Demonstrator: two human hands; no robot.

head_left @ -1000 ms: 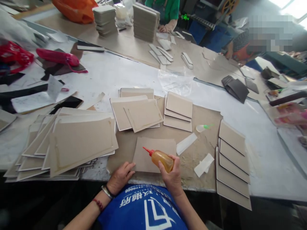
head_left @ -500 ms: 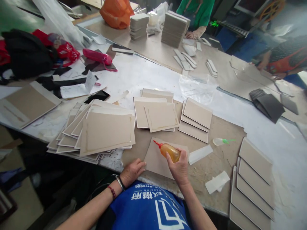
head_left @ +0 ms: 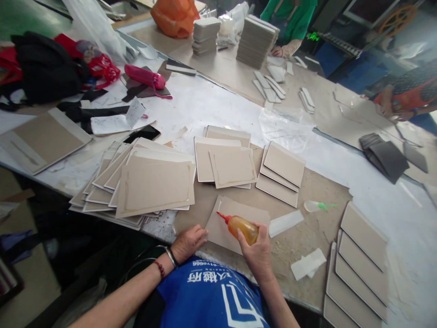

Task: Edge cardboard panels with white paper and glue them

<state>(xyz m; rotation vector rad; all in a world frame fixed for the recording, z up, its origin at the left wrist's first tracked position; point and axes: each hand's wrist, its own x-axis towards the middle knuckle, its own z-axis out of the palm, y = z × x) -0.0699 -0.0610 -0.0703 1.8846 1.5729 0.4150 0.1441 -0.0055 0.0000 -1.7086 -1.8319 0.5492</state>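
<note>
My right hand (head_left: 257, 250) is wrapped round a soft squeeze bottle (head_left: 244, 230) of amber liquid, probably glue, with a red nozzle. The bottle tilts left, its tip low over a beige board (head_left: 223, 239) on the table in front of me. A thin wet line shows near the board's far left corner. My left hand (head_left: 189, 241) has its fingers together and bent, the fingertips at the board's near left edge; its thumb is hidden. To the left lies a fanned stack of larger boards (head_left: 157, 187), the top one bearing an amber line round its border.
Smaller boards (head_left: 234, 166) and dark-edged boards (head_left: 285, 164) lie beyond. More boards (head_left: 358, 269) overlap at right. A green-tipped bottle (head_left: 314, 206) and white strips (head_left: 286, 223) are near my right hand. Two people work across the table, by tall board stacks (head_left: 257, 43).
The bottle's red tip has moved down along the board's left side, toward me, with my right hand. My left hand stays at the board's edge. The view has shifted slightly.
</note>
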